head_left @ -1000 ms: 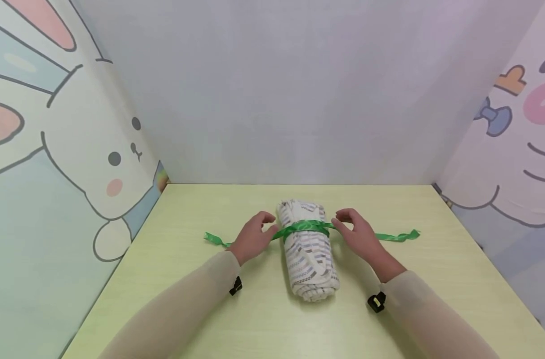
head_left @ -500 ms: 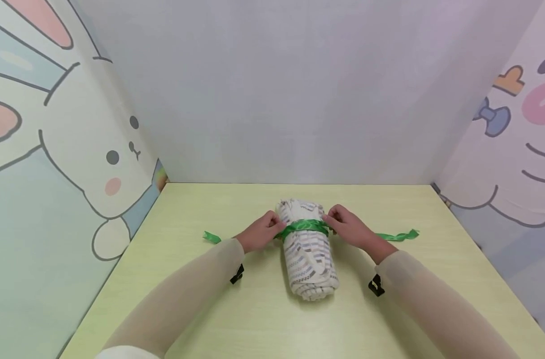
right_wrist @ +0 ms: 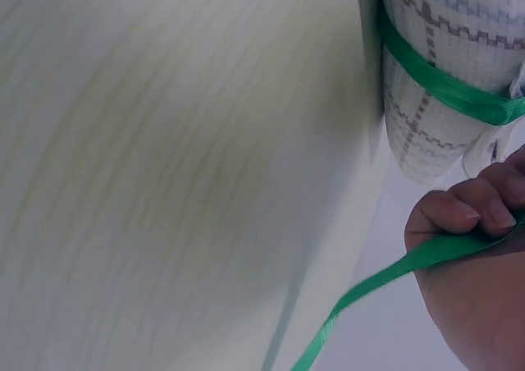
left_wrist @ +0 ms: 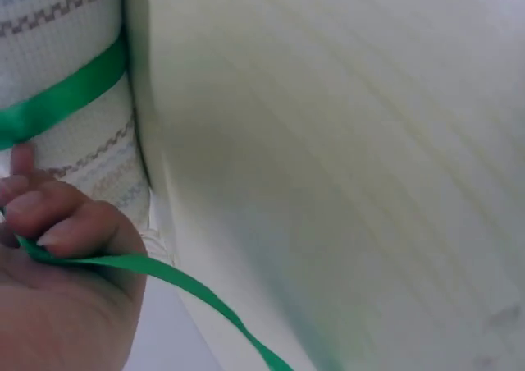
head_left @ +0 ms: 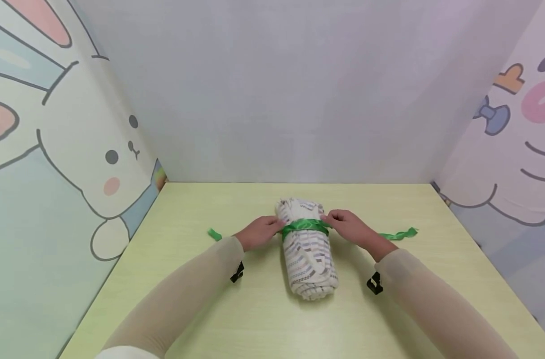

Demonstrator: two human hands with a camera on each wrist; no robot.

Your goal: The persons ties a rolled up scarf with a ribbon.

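green ribbon [head_left: 305,225] | banded round the rolled towel [head_left: 309,254] at table [head_left: 263,319] centre | left hand [head_left: 256,233] at 9 o'clock, fingers curled pinching one tail | right hand [head_left: 349,227] at 3 o'clock pinching the other | likely held close to keep the band snug.

rolled towel [head_left: 308,254] lies at the middle of the table [head_left: 263,319], its length running front to back. ribbon [head_left: 305,226] crosses over its far half, ends trailing left and right onto the table. left hand [head_left: 256,233] just left of the roll, right hand [head_left: 350,228] just right. walls stand behind and at both sides.
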